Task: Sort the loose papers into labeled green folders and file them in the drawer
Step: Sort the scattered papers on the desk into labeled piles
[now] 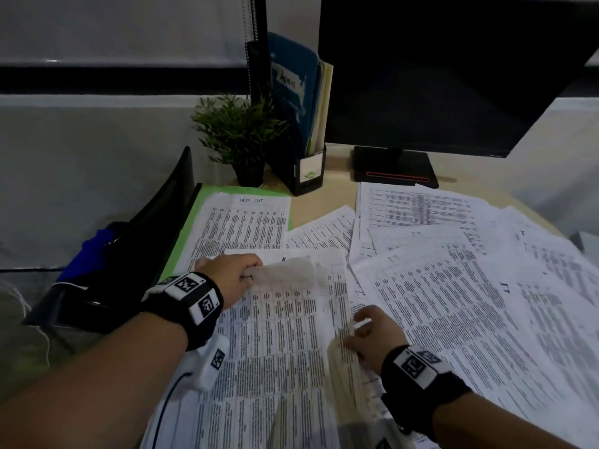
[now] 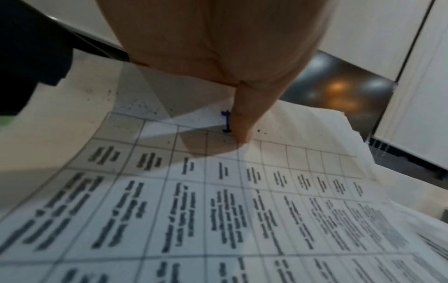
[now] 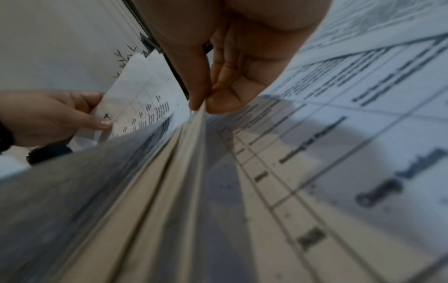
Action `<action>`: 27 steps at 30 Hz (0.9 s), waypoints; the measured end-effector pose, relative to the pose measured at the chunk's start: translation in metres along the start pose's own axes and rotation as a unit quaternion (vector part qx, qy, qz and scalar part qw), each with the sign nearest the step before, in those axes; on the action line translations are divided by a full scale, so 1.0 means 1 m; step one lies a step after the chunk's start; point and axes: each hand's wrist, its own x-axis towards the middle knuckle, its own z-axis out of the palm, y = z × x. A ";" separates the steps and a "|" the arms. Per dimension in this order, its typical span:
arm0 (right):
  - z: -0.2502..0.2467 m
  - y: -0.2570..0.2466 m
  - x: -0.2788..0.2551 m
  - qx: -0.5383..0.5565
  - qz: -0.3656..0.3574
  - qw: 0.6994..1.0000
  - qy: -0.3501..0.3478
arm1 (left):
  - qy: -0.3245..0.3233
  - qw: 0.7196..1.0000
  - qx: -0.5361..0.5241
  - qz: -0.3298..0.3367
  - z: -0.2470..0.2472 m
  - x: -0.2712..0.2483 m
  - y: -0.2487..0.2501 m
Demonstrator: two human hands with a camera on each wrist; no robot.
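A stack of printed table sheets (image 1: 285, 335) is lifted off the desk in front of me. My left hand (image 1: 249, 272) pinches its curled top edge, thumb on top beside a small blue pen mark, which the left wrist view shows under the thumb (image 2: 242, 132). My right hand (image 1: 358, 332) pinches the stack's right edge, the sheets (image 3: 184, 172) fanned below the pinching fingers (image 3: 202, 104). An open green folder (image 1: 186, 234) lies at the back left with a "TASK LIST" sheet (image 1: 246, 222) on it. Loose papers (image 1: 453, 286) cover the right half of the desk.
Behind the folder stand a small potted plant (image 1: 240, 134) and a black file holder (image 1: 308, 170) with blue folders. A dark monitor (image 1: 453, 69) on its base (image 1: 393, 168) fills the back right. A black tray and bag (image 1: 129, 247) sit at the left desk edge.
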 end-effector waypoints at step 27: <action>-0.165 0.152 -0.013 -0.274 0.125 0.950 0.087 | -0.085 0.993 0.043 0.074 0.069 -0.015 0.199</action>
